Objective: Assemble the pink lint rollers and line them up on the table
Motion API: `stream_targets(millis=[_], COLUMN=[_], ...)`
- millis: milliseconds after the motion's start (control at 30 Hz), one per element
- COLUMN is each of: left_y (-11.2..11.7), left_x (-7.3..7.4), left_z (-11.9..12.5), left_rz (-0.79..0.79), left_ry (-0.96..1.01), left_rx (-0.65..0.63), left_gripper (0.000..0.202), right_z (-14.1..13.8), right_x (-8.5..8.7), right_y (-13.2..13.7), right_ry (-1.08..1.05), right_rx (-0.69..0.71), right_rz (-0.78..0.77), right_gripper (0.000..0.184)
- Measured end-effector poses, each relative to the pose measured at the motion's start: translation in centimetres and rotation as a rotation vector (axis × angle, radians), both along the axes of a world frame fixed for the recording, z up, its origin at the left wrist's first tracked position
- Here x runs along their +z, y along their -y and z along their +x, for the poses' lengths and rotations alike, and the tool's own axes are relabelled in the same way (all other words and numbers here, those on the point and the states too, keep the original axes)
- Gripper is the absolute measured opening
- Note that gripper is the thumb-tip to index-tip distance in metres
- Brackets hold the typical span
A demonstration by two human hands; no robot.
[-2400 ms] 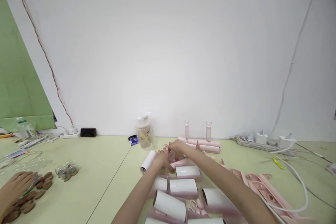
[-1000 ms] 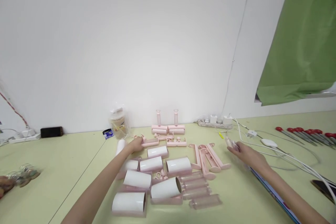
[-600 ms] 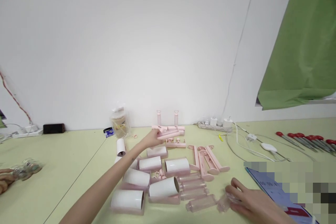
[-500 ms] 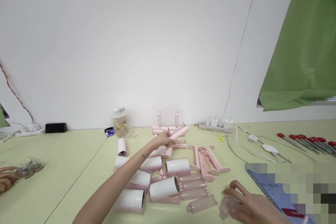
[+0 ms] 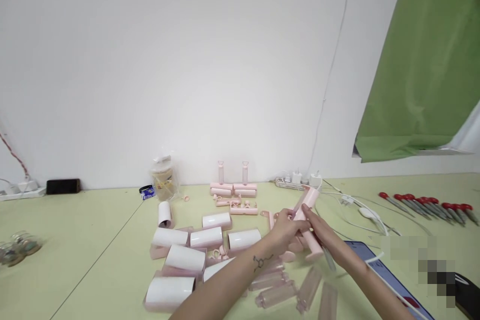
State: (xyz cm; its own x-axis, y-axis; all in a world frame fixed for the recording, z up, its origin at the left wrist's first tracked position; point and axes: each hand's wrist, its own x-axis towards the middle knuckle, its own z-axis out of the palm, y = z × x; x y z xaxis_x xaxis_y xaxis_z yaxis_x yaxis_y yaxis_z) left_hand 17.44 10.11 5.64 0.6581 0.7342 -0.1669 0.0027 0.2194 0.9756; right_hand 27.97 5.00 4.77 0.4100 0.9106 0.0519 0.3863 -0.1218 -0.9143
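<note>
My left hand (image 5: 285,230) is closed round a pink plastic handle (image 5: 308,201), holding it tilted up above the table. The fingertips of my right hand (image 5: 325,238) pinch the same handle from the right side. Below and left of both hands lie several white rolls on pink bases (image 5: 205,238). Three clear pink tubes (image 5: 276,296) lie near the front edge under my forearms. More pink handles (image 5: 270,218) lie flat just behind my left hand.
Two pink handles (image 5: 221,173) stand upright at the back beside a wrapped jar (image 5: 163,181). A power strip (image 5: 296,182) with white cables, red-handled screwdrivers (image 5: 423,205), a blue pad (image 5: 375,270) and a green sheet (image 5: 423,60) are on the right. Small glass jars (image 5: 18,248) sit far left.
My left hand picked a pink handle from the back row and carried it right. My right hand set a clear tube down near the front, then rose to meet the handle.
</note>
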Motion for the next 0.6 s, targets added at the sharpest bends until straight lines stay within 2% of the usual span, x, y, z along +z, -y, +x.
stream_targets(millis=[67,167,333,433,500,600], left_y=[0.2,0.0,-0.5,-0.7,-0.8,-0.5], left_x=[0.3,0.6,-0.1,-0.3,0.2,1.2], left_z=[-0.1,-0.7,-0.9,-0.5,-0.6,-2.7], left_rz=[-0.042,-0.106,-0.16,-0.099,-0.022,0.142], left_ry=[0.031,0.046,0.054,0.068,0.061,0.033], left_rx=[0.003,-0.028,0.028,0.112,0.175,0.273], left_gripper=[0.031,0.022,0.026,0.031,0.039,0.039], right_z=[0.1,0.5,0.8,0.6,0.6,1.8], right_x=[-0.6,-1.6,-2.6,-2.5,-2.0,-0.7], right_y=[-0.8,-1.6,-2.7,-2.8,-2.7,-2.7], right_ry=[-0.016,-0.033,-0.051,-0.039,-0.016,0.049], right_rx=[0.008,0.016,0.007,-0.022,-0.044,-0.083], right_rz=[0.011,0.019,0.038,0.067,0.074,0.025], right_gripper=[0.052,0.052,0.042,0.043,0.046,0.044])
